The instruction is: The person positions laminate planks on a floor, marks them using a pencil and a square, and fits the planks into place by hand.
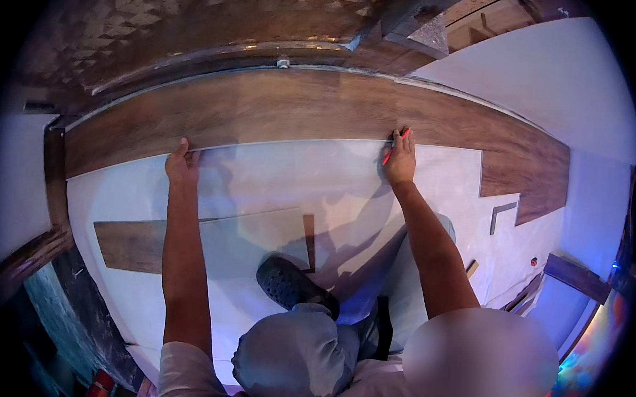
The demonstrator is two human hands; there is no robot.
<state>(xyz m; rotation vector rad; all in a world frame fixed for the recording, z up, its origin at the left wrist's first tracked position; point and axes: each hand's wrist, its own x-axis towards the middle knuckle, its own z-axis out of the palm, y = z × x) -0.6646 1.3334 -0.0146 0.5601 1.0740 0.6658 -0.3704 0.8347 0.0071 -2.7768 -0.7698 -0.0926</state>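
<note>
My left hand [182, 163] is at the near edge of a long brown wood-look plank [272, 108], its fingertips bent onto that edge. My right hand [401, 159] holds a red pencil [386, 157] and rests on the same edge farther right. The plank lies along the far side, beside stepped planks [517, 179] at the right, on a pale underlay sheet [141, 194]. A metal square [494, 217] lies near the steps. A loose plank piece [124, 247] lies at the left, and a dark L-shaped piece [309, 241] lies in the middle.
My knee and dark clog [279, 282] are on the underlay below. Dark wooden framing [57, 159] edges the left side, and a brown patterned panel [198, 23] stands beyond the plank. A small orange object [534, 262] and strips [523, 300] lie at the right.
</note>
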